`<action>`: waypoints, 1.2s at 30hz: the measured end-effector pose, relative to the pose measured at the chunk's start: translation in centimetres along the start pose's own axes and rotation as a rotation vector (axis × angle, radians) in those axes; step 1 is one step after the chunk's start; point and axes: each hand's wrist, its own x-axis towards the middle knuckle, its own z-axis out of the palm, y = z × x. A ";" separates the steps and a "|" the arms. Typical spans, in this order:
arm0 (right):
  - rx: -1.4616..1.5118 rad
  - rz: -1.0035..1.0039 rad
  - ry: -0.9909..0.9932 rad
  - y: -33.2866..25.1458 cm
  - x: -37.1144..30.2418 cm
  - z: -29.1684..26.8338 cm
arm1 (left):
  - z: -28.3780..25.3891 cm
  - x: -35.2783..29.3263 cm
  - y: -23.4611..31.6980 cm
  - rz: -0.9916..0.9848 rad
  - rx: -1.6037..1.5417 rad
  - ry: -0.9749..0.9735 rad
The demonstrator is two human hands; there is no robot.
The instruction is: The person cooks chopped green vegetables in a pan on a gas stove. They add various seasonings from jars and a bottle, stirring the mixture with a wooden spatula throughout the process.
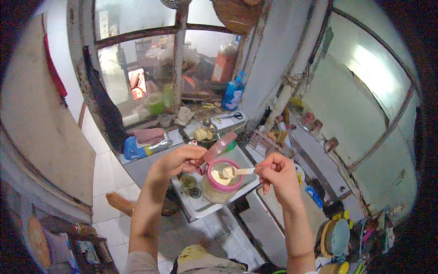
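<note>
a: ok so where's the jar at, and what are the hands doing?

b: it's a clear round jar with a pink rim (215, 195), tipped-open pink lid (221, 146) standing up on its left far side. it's over the near edge of the white rectangular basin (197, 213), just right of that basin's near corner. can't tell if it's resting on that edge or held up.

a: and the hands?

b: left hand (185, 160) is closed in on the pink hinge side where the lid joins, though i can't see exactly what the fingertips are on. right hand (277, 171) has the small white scoop (241, 171) pinched by the end of its handle, bowl of it over the jar mouth. there's pale cream powder (219, 178) in the jar, and the scoop looks loaded too. heaped or level, no idea from here.

a: any tips for doing this bit cleanly?

b: imo hold the scoop flat and low over the opening so spills drop back in. a grip that far back on the handle could wobble, so i'd choke up a bit. steady the jar with the left and don't let the lid swing onto the scoop. also i'd watch the greenish clear bowl (187, 181) near the basin's left edge, stray powder could end up in it.
</note>
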 end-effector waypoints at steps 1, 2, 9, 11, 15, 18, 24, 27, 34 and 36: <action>-0.048 -0.009 0.003 -0.3 -0.6 -0.4 | 0.1 0.5 -0.5 0.077 0.085 -0.033; -0.157 -0.029 0.010 -0.2 -1.2 -0.9 | 1.0 0.8 -0.9 0.092 0.120 -0.013; -0.321 0.121 -0.008 2.3 -6.6 -6.9 | 9.9 5.5 -1.9 -0.116 0.207 0.006; -0.144 0.200 0.035 3.5 -8.9 -10.3 | 14.0 7.3 -2.4 -0.149 0.343 -0.014; 0.159 0.232 0.250 8.2 -15.2 -17.8 | 21.6 12.0 -7.0 -0.039 0.400 -0.219; 0.301 0.168 0.499 10.4 -21.8 -22.9 | 28.0 15.9 -10.1 -0.127 0.440 -0.388; 0.453 0.118 0.998 11.5 -38.0 -30.3 | 44.6 20.8 -18.7 -0.202 0.243 -0.642; 0.453 0.050 1.173 12.2 -46.8 -31.7 | 53.0 20.5 -22.8 -0.278 0.164 -0.753; 0.482 -0.008 1.706 12.4 -63.0 -29.5 | 68.2 16.2 -32.0 -0.439 0.097 -0.971; 0.437 -0.041 1.872 12.7 -66.9 -28.3 | 71.5 14.0 -33.0 -0.518 0.112 -0.948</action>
